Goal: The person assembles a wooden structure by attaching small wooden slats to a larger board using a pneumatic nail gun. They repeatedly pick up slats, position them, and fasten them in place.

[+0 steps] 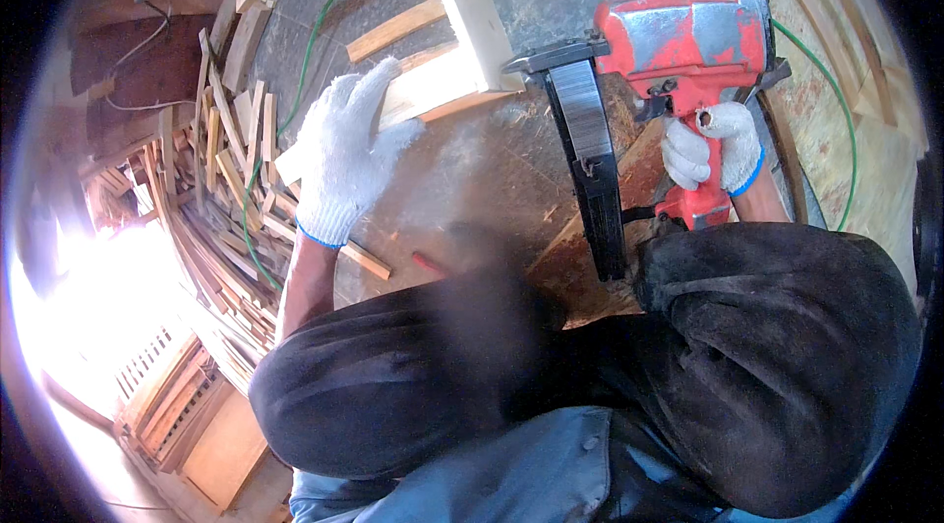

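A red pneumatic nail gun [683, 36] with worn silver patches and a slanted black magazine is in my right hand [716, 145]. That white-gloved hand wraps round its grip, and a fingertip shows through the glove. The gun's nose lies close to a corner where a pale upright board [464, 7] meets a shorter wooden board [433, 90]; whether it touches cannot be made out. My left hand [346, 149], also gloved, holds the shorter board's left end between thumb and fingers. Part of the board is hidden behind that hand.
Loose wooden strips [231, 154] lie heaped at the left. A green hose [315, 31] curves over the grey floor, behind the work and down the right side. Wooden boards [846, 41] lie at the far right. A small red object [429, 263] lies near my knees.
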The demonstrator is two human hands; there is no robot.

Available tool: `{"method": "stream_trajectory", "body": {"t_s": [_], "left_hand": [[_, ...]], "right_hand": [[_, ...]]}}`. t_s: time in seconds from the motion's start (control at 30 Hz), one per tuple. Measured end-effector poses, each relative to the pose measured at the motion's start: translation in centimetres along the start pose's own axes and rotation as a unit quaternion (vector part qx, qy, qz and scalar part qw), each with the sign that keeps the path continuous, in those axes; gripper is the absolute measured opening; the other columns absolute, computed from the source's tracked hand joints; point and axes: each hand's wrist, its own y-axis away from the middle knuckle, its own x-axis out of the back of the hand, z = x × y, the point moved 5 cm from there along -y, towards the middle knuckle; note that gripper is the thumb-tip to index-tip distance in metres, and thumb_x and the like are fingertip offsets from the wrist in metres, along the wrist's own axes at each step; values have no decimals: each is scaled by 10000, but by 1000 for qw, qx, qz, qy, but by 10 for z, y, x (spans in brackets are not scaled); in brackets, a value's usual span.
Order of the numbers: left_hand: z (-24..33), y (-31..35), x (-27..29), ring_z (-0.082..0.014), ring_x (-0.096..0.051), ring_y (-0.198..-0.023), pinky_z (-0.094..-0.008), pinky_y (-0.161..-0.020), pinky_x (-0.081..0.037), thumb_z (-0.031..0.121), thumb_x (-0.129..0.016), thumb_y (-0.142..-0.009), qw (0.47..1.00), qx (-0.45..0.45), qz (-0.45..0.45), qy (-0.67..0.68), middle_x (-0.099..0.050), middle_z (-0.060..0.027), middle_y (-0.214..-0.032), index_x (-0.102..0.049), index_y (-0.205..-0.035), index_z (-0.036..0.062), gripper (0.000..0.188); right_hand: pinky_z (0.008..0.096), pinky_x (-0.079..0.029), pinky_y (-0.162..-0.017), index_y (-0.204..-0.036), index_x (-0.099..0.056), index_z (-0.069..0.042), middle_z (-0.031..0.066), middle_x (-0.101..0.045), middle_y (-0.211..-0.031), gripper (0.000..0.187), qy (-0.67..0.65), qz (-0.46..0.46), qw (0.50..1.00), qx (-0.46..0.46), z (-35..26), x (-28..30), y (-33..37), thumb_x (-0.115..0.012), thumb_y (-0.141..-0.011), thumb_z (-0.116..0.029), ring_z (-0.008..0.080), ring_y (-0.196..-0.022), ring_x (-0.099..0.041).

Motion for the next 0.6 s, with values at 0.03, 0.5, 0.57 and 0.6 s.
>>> {"method": "stream_trajectory", "body": {"t_s": [0.03, 0.5, 0.57, 0.6], "left_hand": [[2, -3, -1, -371, -627, -1064, -474, -923, -488, 268, -797, -828, 1000, -9, 0, 8, -654, -172, -1108, -605, -1391, 72, 627], [2, 0, -1, -361, -617, -1053, -479, -919, -477, 272, -788, -847, 1000, -16, 2, 10, -640, -166, -1096, -601, -1393, 73, 610], [2, 5, 8, -359, -617, -1053, -478, -918, -478, 272, -788, -848, 1000, -4, 2, 1, -640, -165, -1098, -602, -1393, 75, 608], [2, 8, 11, -359, -618, -1052, -477, -916, -479, 271, -788, -848, 1000, 3, 0, -5, -641, -164, -1099, -602, -1393, 76, 608]], "right_hand": [[407, -382, -507, -806, -545, -42, 61, -465, -627, 337, 0, 3, 1000, -6, -1, -3, 5, -629, -922, -347, 225, -497, -481], [410, -396, -500, -1032, -571, -18, 58, -487, -640, 336, -9, -25, 1000, -2, 0, -10, -1, -650, -931, -328, 221, -509, -500], [409, -398, -501, -1033, -573, -18, 58, -487, -642, 333, -9, -40, 999, -8, 1, -13, -8, -649, -934, -327, 221, -509, -499], [409, -398, -502, -1034, -575, -19, 58, -487, -643, 331, -11, -47, 999, -11, 2, -13, -12, -649, -935, -326, 221, -509, -499]]}}
